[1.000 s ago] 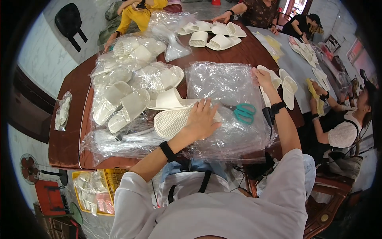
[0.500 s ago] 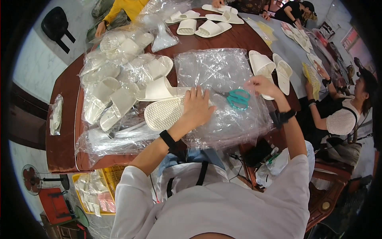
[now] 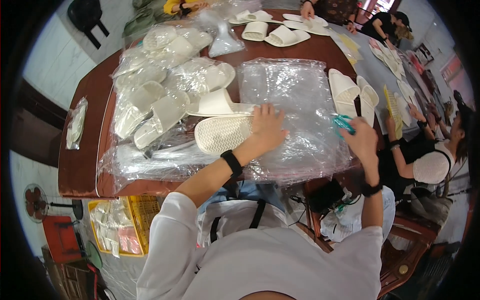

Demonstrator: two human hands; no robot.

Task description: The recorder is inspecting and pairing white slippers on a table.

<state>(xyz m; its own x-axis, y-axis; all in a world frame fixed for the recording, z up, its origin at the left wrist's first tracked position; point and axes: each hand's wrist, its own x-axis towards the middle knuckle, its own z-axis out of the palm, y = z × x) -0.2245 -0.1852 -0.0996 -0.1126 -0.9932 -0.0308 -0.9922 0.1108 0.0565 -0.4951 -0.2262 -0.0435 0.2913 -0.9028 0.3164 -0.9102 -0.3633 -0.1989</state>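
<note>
My left hand point(image 3: 268, 128) lies flat over one end of a white slipper point(image 3: 220, 134), its fingers stretched out and partly on the clear plastic bags. That slipper shows its zigzag-patterned sole. Just beyond it another white slipper point(image 3: 215, 103) rests on its side, its end reaching toward my fingers. My right hand point(image 3: 362, 141) is closed around scissors point(image 3: 344, 124) with teal handles, by the right edge of the stack of clear plastic bags point(image 3: 295, 85); the blades are hidden. Past the scissors stands a pair of white slippers point(image 3: 344, 92).
Bagged white slippers point(image 3: 161, 112) pile up on the left of the brown table point(image 3: 82, 170). More loose slippers point(image 3: 282, 36) lie at the far edge. A yellow crate point(image 3: 136, 220) stands below. Co-workers sit along the grey table point(image 3: 360, 65) at right and beyond the far edge.
The teal scissors, earlier lying on the plastic bags, are now in my right hand, toward the right edge of the stack. My left hand stays on the slipper. The view has shifted slightly.
</note>
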